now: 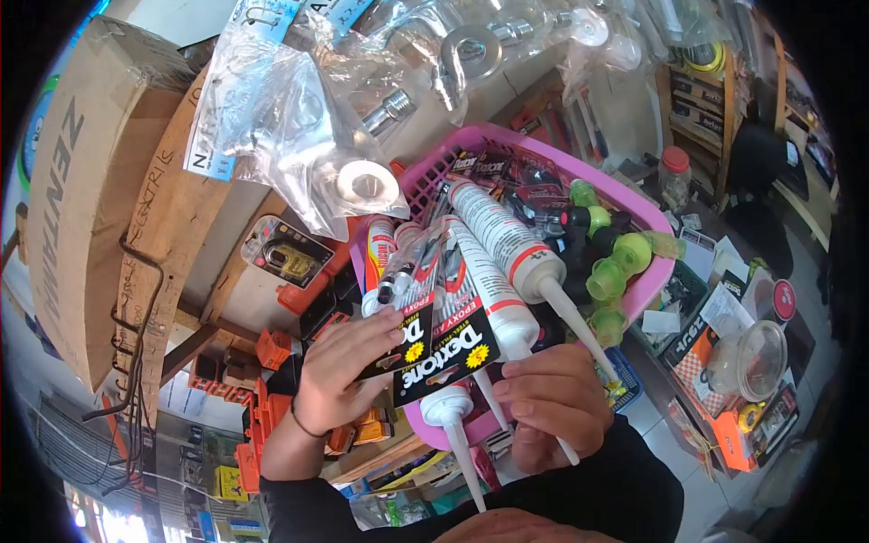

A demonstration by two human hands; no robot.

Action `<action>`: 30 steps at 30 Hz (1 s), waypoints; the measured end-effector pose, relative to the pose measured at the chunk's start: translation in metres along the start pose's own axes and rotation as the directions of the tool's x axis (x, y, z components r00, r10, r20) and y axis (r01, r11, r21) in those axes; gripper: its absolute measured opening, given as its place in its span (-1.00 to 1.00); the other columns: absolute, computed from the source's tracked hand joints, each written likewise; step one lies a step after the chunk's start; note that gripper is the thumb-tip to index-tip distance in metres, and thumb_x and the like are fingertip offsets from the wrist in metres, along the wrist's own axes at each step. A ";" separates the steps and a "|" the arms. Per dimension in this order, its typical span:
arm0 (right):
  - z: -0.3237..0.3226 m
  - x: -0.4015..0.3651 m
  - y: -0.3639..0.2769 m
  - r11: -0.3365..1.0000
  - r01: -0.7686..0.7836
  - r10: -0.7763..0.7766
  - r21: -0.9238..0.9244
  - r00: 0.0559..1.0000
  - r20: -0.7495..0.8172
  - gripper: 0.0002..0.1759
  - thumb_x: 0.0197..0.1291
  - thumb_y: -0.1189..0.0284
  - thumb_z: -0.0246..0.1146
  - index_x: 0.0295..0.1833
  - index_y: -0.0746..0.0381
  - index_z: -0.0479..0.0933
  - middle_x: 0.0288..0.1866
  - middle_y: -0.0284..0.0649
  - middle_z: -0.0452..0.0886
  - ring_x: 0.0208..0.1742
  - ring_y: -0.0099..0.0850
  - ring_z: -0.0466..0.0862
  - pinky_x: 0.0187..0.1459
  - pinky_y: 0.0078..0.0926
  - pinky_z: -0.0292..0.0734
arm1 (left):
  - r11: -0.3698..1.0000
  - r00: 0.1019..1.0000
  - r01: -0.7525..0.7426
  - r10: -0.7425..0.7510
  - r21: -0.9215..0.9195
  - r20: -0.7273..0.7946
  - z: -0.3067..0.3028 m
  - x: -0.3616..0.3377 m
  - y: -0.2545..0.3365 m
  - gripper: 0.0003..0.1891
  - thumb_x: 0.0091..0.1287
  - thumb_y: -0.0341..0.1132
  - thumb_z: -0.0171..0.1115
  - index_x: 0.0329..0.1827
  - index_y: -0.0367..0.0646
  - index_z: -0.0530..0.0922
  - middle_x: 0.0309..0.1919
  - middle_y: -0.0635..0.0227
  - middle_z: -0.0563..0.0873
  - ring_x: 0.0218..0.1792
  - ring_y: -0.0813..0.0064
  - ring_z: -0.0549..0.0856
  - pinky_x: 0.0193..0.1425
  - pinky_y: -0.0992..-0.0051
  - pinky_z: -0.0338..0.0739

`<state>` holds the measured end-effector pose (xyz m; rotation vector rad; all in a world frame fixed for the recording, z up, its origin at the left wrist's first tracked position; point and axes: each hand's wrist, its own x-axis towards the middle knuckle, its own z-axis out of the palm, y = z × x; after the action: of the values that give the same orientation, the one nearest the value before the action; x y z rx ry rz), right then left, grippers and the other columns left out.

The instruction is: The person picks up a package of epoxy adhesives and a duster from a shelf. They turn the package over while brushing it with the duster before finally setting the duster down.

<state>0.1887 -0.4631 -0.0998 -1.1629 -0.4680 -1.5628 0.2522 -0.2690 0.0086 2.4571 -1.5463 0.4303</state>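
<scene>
Basket edge: A pink plastic basket with a lattice wall (pixel 647 284) is spreading before you, its rim curving around the far and right sides of the goods.
Room above: Clear plastic bags of chrome fittings (pixel 371 185) are hanging over the basket's far left side, narrowing the space there.
Left limit: A tall brown cardboard box (pixel 68 226) is standing off to your left, well apart from your hands.
Right limit: Pale floor tiles (pixel 701 471) are showing between your black right sleeve (pixel 634 471) and a cluttered counter, where a clear round plastic tub (pixel 759 359) is sitting.
Dextone packs: Two black-carded, clear-fronted Dextone epoxy packs (pixel 444 364) are overlapping at a tilt over the near part of the basket, in front of the cartridges.
Left hand: Your left hand (pixel 351 364) is holding the packs in a narrow grip, fingers lying across the left-hand card.
Right hand: Your right hand (pixel 554 403) is curling its fingers just beside the packs' right corner, overlapping a white nozzle; you cannot tell from here whether it is gripping.
Cartridges: Long white cartridges with red bands (pixel 507 237) are lying aslant, tapered nozzles pointing your way.
Right rim: Light-green, cup-shaped plastic pieces (pixel 606 281) are clustering along it.
</scene>
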 end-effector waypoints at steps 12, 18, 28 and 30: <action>-0.002 0.002 0.007 1.000 0.008 -0.009 0.018 0.999 0.035 -0.80 -0.10 0.47 0.24 -0.28 0.24 0.50 -0.42 -0.22 0.62 -0.43 -0.36 0.64 -0.48 -0.55 0.49 | 0.684 0.798 0.573 -0.342 -0.451 0.496 -0.010 0.096 -0.042 -0.44 0.37 0.04 -0.10 0.16 -0.32 0.35 -0.01 0.17 0.52 -0.42 0.57 0.64 -0.29 0.59 0.45; -0.004 -0.003 0.006 1.000 -0.017 0.016 0.023 0.999 0.039 -0.79 -0.14 0.44 0.28 -0.31 0.26 0.53 -0.40 -0.19 0.61 -0.39 -0.34 0.64 -0.43 -0.52 0.49 | 0.943 0.948 0.266 -0.218 -0.202 0.231 0.053 0.179 -0.121 -0.50 0.32 -0.04 0.03 0.19 -0.22 0.36 -0.32 0.21 0.62 -0.46 0.65 0.52 -0.34 0.62 0.44; -0.010 -0.005 0.007 1.000 -0.010 0.009 0.006 0.990 0.143 -0.71 -0.14 0.42 0.27 -0.25 0.31 0.51 -0.34 -0.14 0.58 -0.32 -0.31 0.63 -0.34 -0.49 0.46 | 0.955 0.753 0.120 -0.266 0.271 0.601 0.123 0.243 -0.148 -0.41 0.15 0.09 0.17 0.07 -0.21 0.43 -0.14 0.04 0.59 -0.03 0.14 0.55 0.09 0.28 0.39; -0.008 -0.005 0.007 1.000 -0.012 0.011 0.002 0.992 0.125 -0.72 -0.15 0.43 0.27 -0.26 0.31 0.50 -0.35 -0.14 0.58 -0.33 -0.30 0.62 -0.34 -0.48 0.47 | 0.944 0.712 0.115 -0.296 0.310 0.637 0.123 0.251 -0.146 -0.40 0.13 0.11 0.18 0.05 -0.21 0.44 -0.15 0.05 0.60 -0.07 0.13 0.57 0.05 0.27 0.41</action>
<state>0.1917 -0.4693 -0.1098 -1.2643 -0.5449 -1.4843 0.5034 -0.4578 -0.0208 3.1693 -1.4509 -0.4082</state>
